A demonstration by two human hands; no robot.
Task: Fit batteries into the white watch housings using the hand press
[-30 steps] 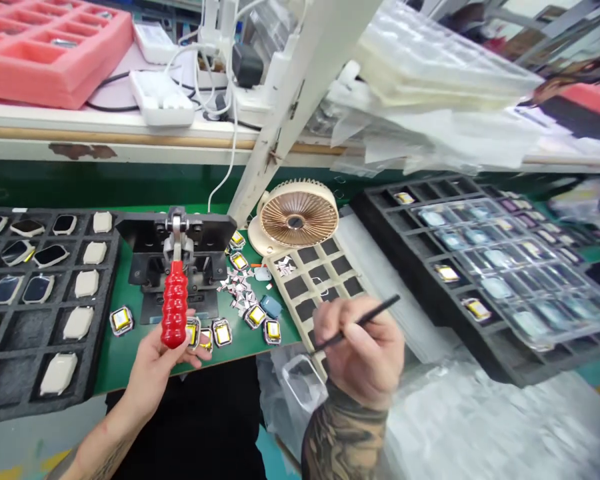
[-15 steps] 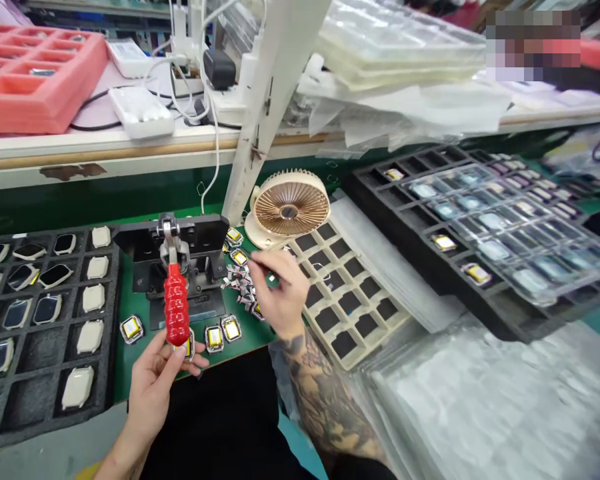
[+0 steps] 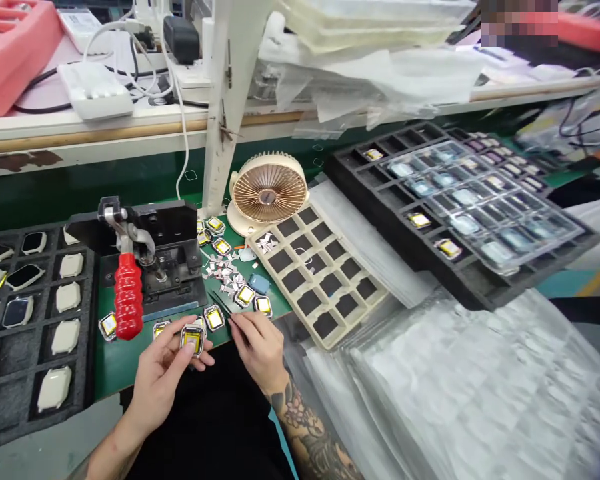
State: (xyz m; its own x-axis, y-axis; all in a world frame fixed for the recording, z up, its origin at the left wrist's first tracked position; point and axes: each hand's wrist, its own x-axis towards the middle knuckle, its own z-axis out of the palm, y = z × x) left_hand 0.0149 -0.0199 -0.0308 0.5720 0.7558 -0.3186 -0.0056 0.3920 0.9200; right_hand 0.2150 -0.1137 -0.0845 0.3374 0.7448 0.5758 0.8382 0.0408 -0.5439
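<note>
Left hand (image 3: 157,373) clamped, thumb and fingers, on a silver-rimmed, rounded-square module with yellow inside (image 3: 192,337), at the green bench's near edge. Best steadied by the rim, pressure light. Right hand (image 3: 259,347) closed round slim black metal tweezers (image 3: 223,306); tips too small to judge. Keep them off the yellow face.

Since half a second ago: module clear of the ribbed red lever handle (image 3: 129,297); right hand lower, away from the heap of small white-and-pink pieces (image 3: 225,270).

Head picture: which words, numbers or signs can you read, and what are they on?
None can be read.
Fan: mark at its middle, too small.
White box: faint print, too blurred.
Case in the left hand: no writing I can make out.
</note>
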